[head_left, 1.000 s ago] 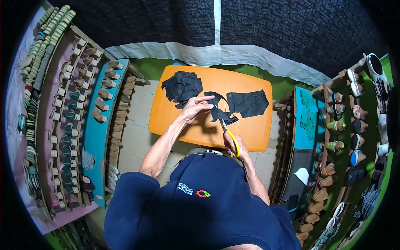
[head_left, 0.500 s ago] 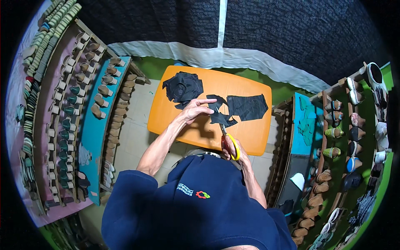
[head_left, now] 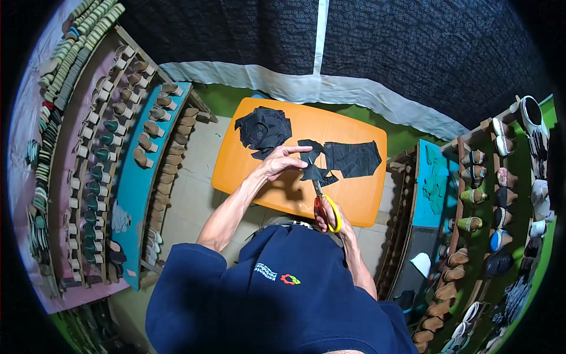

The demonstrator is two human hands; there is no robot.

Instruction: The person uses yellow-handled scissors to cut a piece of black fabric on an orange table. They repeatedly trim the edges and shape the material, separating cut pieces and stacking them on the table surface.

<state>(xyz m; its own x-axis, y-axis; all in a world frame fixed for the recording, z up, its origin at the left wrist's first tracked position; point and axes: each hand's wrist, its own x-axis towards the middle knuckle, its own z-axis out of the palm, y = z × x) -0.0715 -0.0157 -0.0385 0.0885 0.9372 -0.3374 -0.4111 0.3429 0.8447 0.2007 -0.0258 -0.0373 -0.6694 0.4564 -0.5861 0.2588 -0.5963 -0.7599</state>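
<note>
Over the orange table (head_left: pixel 247 183), my left hand (head_left: pixel 277 164) grips a small cut piece of black fabric (head_left: pixel 313 173), its thumb and forefinger reaching across the left side. My right hand (head_left: pixel 328 219) is closed around the handles of a pair of scissors (head_left: pixel 336 213), yellow and red. Their metal blades point away from me and meet the fabric's near edge; the tips are partly hidden by it. Just right of the held piece lies a larger flat black fabric piece (head_left: pixel 354 159). A crumpled heap of black fabric pieces (head_left: pixel 263 128) rests at the table's far left.
Racks of shoe lasts and shoes (head_left: pixel 94 203) line the left side beside a blue board (head_left: pixel 127 200). On the right stand another blue panel (head_left: pixel 433 153) and more shoe racks (head_left: pixel 471 224). A dark patterned curtain (head_left: pixel 401 59) hangs behind the table.
The whole view has shifted slightly, moving the table a little down and right in the picture. Both hands keep their hold, the scissors still at the fabric's near edge.
</note>
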